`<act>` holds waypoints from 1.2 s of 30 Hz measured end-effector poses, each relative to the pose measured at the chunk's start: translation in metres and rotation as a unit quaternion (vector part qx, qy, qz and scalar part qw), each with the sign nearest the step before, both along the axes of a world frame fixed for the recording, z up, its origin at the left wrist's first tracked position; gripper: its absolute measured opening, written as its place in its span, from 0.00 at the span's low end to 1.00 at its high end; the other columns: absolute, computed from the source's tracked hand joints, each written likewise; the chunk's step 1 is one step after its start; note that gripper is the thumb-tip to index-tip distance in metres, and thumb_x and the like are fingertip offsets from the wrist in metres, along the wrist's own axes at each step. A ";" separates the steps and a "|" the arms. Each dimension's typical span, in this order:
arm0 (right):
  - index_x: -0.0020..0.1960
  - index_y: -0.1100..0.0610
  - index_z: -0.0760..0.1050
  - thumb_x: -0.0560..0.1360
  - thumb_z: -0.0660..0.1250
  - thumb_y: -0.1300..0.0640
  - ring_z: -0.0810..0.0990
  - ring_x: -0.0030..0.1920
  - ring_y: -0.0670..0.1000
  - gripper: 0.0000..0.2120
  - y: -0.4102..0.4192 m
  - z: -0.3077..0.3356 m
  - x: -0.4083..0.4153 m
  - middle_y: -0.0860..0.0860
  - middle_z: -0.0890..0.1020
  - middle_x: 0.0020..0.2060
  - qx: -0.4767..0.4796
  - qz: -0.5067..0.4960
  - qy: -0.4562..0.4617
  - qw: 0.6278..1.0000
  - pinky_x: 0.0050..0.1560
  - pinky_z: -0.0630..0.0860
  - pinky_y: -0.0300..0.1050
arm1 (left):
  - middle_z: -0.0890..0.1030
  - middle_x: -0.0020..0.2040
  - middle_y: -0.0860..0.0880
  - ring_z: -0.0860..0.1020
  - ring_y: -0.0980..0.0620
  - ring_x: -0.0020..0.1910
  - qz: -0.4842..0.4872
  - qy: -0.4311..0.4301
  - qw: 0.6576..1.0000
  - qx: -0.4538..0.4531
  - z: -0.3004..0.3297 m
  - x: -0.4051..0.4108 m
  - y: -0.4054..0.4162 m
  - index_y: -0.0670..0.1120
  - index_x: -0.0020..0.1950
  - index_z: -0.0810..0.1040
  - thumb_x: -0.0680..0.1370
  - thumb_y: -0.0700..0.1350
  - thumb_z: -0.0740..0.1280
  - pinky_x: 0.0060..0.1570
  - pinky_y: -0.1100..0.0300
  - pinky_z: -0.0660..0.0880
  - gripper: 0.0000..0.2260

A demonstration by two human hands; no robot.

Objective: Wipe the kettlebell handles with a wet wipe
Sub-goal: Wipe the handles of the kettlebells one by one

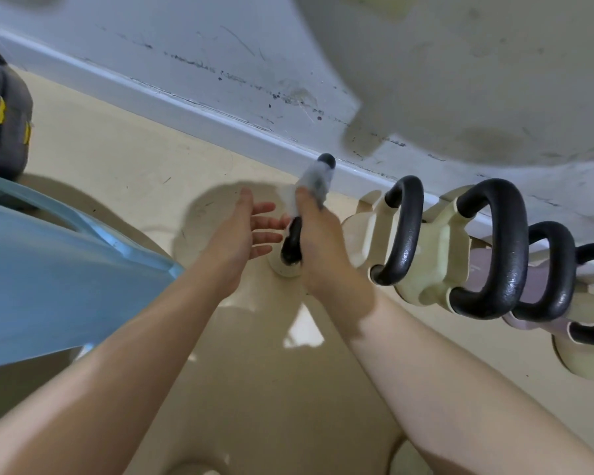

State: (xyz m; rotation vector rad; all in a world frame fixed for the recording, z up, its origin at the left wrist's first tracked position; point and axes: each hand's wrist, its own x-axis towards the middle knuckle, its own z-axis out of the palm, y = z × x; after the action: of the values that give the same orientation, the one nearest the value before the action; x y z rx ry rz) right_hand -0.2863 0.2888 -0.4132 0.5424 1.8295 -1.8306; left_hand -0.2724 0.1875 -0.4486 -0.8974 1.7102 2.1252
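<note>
A row of cream kettlebells with black handles stands on the floor along the wall. My right hand grips the black handle of the leftmost kettlebell, with a white wet wipe wrapped round the handle's upper part under my fingers. My left hand hovers just left of that handle, fingers straight and spread, holding nothing. Most of this kettlebell's body is hidden beneath my hands.
To the right stand more kettlebells: one, a larger one, and further ones at the frame edge. A scuffed white wall with skirting runs behind. A dark grey bag lies far left; blue fabric at left.
</note>
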 end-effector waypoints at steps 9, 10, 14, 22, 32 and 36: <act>0.57 0.53 0.75 0.67 0.64 0.42 0.75 0.59 0.57 0.23 0.030 -0.060 0.022 0.53 0.81 0.53 0.273 0.246 0.323 0.872 0.62 0.66 0.65 | 0.77 0.39 0.51 0.76 0.55 0.36 -0.028 0.027 0.999 -0.022 0.007 0.007 0.012 0.50 0.46 0.75 0.81 0.57 0.45 0.37 0.62 0.71 0.22; 0.57 0.54 0.75 0.67 0.64 0.41 0.75 0.58 0.57 0.25 0.034 -0.064 0.019 0.53 0.81 0.52 0.298 0.257 0.342 0.854 0.62 0.66 0.65 | 0.78 0.39 0.50 0.76 0.54 0.36 -0.029 0.031 0.999 -0.022 0.008 0.009 0.012 0.49 0.45 0.75 0.81 0.57 0.45 0.37 0.62 0.72 0.22; 0.58 0.53 0.74 0.69 0.63 0.45 0.75 0.56 0.56 0.20 0.011 -0.064 0.041 0.52 0.80 0.51 0.242 0.124 0.273 0.923 0.58 0.71 0.59 | 0.78 0.43 0.49 0.77 0.53 0.41 -0.026 0.035 0.998 -0.045 0.007 0.015 0.010 0.49 0.45 0.75 0.81 0.56 0.45 0.43 0.60 0.75 0.21; 0.42 0.57 0.76 0.75 0.66 0.57 0.77 0.30 0.42 0.04 0.019 -0.011 0.017 0.50 0.78 0.32 0.009 0.045 0.135 0.990 0.35 0.74 0.33 | 0.79 0.52 0.49 0.76 0.51 0.50 -0.026 0.028 0.996 -0.077 0.002 0.021 0.006 0.52 0.48 0.77 0.81 0.58 0.46 0.54 0.54 0.72 0.22; 0.37 0.61 0.72 0.76 0.63 0.57 0.71 0.28 0.48 0.11 0.010 0.005 -0.049 0.53 0.73 0.29 -0.064 -0.090 -0.053 0.992 0.37 0.70 0.40 | 0.78 0.52 0.52 0.75 0.52 0.51 0.012 0.014 0.997 -0.079 -0.002 0.022 0.001 0.50 0.50 0.77 0.81 0.56 0.45 0.55 0.54 0.73 0.22; 0.36 0.58 0.71 0.77 0.62 0.56 0.71 0.29 0.48 0.11 0.011 -0.006 -0.017 0.51 0.72 0.28 0.011 0.013 0.034 0.999 0.37 0.68 0.41 | 0.78 0.51 0.51 0.75 0.52 0.49 0.016 0.013 0.997 -0.077 -0.005 0.019 0.003 0.52 0.49 0.76 0.81 0.56 0.44 0.53 0.55 0.73 0.21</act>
State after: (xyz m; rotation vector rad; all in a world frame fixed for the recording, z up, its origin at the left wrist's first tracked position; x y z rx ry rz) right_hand -0.3033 0.2999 -0.4195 0.4662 1.8940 -1.8353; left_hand -0.2531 0.1900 -0.4538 -0.9480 1.9059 2.0568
